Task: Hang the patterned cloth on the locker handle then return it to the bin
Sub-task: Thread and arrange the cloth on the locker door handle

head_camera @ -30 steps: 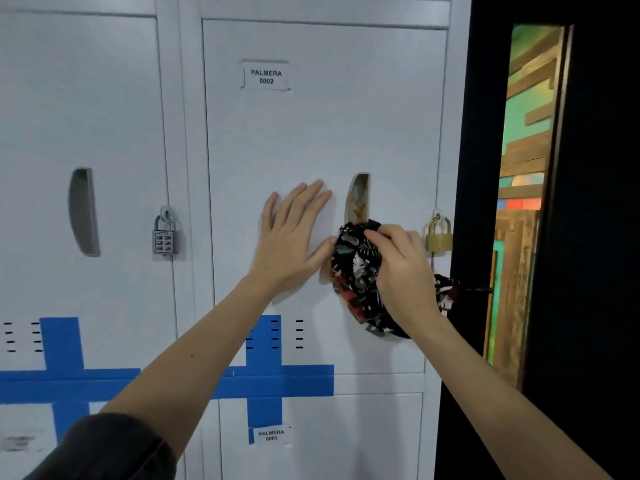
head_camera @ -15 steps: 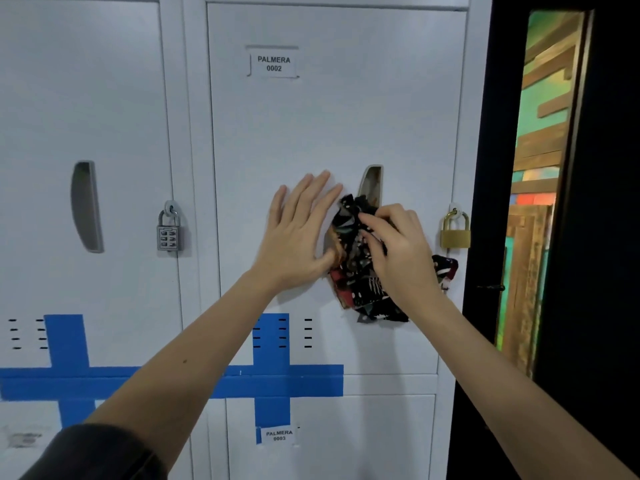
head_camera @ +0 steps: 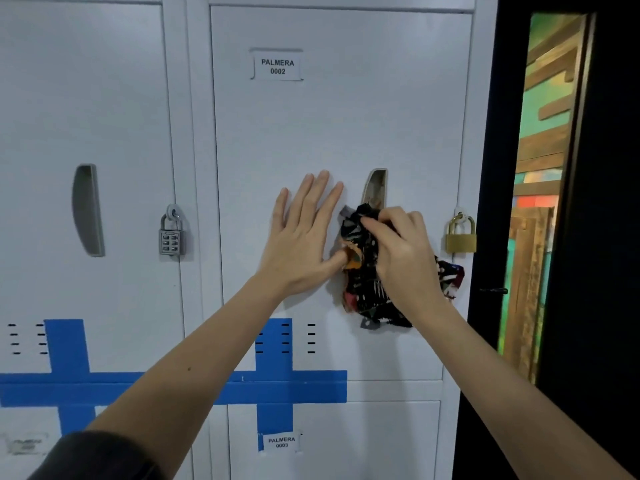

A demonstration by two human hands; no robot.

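Observation:
The patterned cloth [head_camera: 367,292], black with red, orange and white prints, is bunched against the white locker door at the lower part of the recessed handle slot [head_camera: 375,187]. My right hand [head_camera: 401,251] is closed on the cloth, fingertips pinching its top edge just under the slot. My left hand [head_camera: 301,237] lies flat on the door to the left of the handle, fingers spread, thumb touching the cloth's left edge. A piece of the cloth sticks out to the right behind my right wrist. The bin is not in view.
A brass padlock [head_camera: 460,235] hangs at the door's right edge, close to my right hand. A grey combination padlock [head_camera: 170,233] hangs on the neighbouring locker, which has its own handle slot [head_camera: 87,209]. Blue tape [head_camera: 277,386] crosses the doors below. A black door frame [head_camera: 491,168] stands right.
My right hand has lifted the cloth's top edge up toward the handle slot and pressed it there. My left hand has stayed flat on the door. The camera has moved slightly closer.

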